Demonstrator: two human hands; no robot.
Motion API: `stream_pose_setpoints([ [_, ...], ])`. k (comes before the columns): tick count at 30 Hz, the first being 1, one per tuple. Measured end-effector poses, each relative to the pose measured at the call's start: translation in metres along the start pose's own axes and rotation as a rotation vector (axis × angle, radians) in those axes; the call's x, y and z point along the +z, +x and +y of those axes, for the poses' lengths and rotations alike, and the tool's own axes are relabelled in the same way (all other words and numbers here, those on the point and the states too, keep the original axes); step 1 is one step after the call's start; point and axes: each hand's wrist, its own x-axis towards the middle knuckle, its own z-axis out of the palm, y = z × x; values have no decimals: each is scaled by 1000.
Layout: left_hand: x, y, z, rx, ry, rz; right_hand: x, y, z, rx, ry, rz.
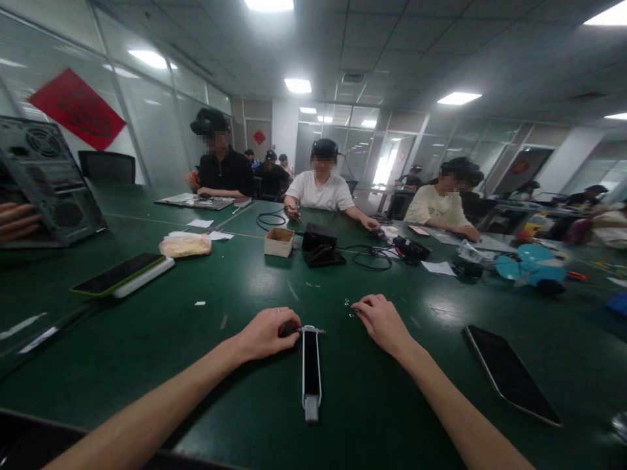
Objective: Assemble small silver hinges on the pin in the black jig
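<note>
A narrow black tool with a silver frame (311, 365) lies lengthwise on the table between my hands. Through its far end runs a short metal rod (321, 333), crosswise. My left hand (272, 331) is closed, thumb and fingers pinching the rod's left end. To the right, my right hand (385, 323) rests on the table with its fingertips together at a tiny metal nut. Two more small nuts (351, 316) lie just left of these fingertips. What sits under the right fingers is partly hidden.
A dark phone (512, 375) lies to the right, another (120, 274) on a white case to the left. Ahead are a small cardboard box (279, 243), a black stand (321, 247), cables and a blue fan (531, 264). Several people sit opposite. A computer case (53, 189) stands left.
</note>
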Motion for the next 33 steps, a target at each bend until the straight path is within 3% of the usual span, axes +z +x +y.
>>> stream_pose_setpoints([
  [10,-3,-3,5,6,62,-38,-21,1,-22,24,0,-121],
  [18,-1,-3,4,18,64,-29,-23,-1,-20,23,86,-224],
  [24,3,1,2,7,83,-32,-24,-4,-23,-6,118,-200],
  [33,2,24,-2,172,108,-127,-16,1,-19,180,328,-261],
])
